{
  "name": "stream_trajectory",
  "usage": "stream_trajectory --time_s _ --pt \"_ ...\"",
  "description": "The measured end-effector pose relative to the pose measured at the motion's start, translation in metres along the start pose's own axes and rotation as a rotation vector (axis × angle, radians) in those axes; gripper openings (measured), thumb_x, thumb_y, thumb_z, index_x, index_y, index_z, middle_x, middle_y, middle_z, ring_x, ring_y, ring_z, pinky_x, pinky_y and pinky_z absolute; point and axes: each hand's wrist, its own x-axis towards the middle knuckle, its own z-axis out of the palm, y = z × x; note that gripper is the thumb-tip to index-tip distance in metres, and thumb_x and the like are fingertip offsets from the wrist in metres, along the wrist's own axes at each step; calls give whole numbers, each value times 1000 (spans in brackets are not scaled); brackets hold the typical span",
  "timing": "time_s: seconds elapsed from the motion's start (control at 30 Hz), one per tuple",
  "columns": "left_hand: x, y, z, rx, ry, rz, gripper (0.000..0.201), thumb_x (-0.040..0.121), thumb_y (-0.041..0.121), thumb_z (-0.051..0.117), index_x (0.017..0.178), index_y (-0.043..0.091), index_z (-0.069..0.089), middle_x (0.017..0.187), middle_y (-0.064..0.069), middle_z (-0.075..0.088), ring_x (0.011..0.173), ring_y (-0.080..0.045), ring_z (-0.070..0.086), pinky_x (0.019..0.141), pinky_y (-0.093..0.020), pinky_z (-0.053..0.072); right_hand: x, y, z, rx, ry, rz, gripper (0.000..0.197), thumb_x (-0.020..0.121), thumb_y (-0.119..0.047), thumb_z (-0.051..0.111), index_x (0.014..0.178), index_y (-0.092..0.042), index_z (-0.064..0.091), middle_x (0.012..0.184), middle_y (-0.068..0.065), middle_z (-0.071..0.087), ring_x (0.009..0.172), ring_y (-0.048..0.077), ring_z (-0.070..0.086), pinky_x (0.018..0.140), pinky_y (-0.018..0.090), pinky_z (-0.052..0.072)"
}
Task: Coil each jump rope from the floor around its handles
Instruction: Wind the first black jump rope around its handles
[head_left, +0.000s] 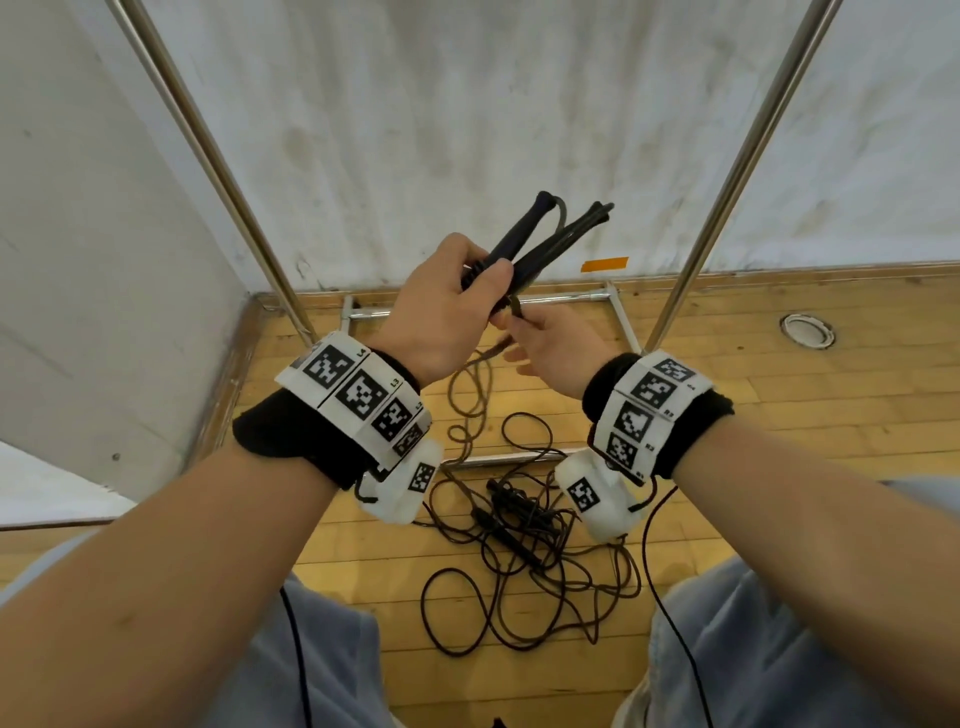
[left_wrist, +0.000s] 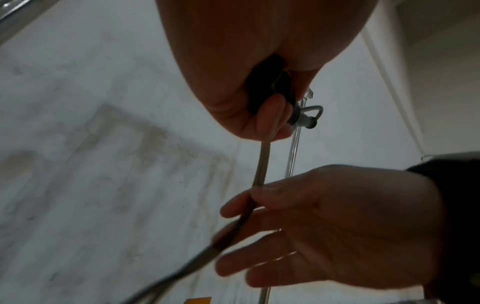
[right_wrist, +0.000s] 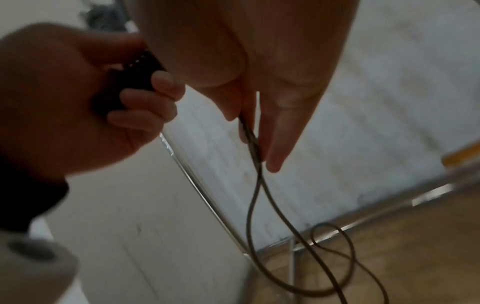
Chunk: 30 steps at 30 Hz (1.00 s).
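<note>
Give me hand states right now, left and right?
Left hand: closed around the jump rope handles.
Right hand: pinching the rope just below the handles, other fingers loose.

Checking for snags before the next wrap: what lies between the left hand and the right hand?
Only a short taut stretch of rope runs from the left hand down to the right hand; the left wrist view shows it best.

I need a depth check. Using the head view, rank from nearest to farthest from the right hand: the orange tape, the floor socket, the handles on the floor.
1. Orange tape: just above the right hand, on the wall.
2. Handles on the floor: below it.
3. Floor socket: far right.
</note>
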Motion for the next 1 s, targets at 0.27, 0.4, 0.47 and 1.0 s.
stream_trajectory --time_s 0.27,0.4,0.47,1.0 --pt "5 -4 -24 160 125 98 13 97 31 49 107 23 49 81 2 65 67 -9 59 61 -27 46 -6 -11 2 463 -85 48 24 101 -22 36 87 -13 54 58 -3 41 49 12 43 61 31 47" --pt "12 -16 -38 422 193 119 24 95 35 51 114 20 50 79 14 54 68 -4 53 56 -19 37 -10 -12 -2 -4 -7 -154 31 100 -30 37 75 -17 52 60 -6 41 49 8 36 50 23 31" --pt "13 -24 -40 536 186 92 27 95 37 51 115 19 47 77 16 47 67 -8 51 57 -26 37 -13 -14 -3 -176 -9 -230 37 100 -32 36 71 -16 51 59 -6 42 52 8 38 53 24 30" --pt "18 -56 -16 819 -46 -23 15 94 33 53 101 23 44 74 9 44 60 -8 41 48 -24 28 -21 -11 -13 -407 -84 -280 45 100 -35 34 59 -18 42 53 -4 38 49 14 36 53 27 31"
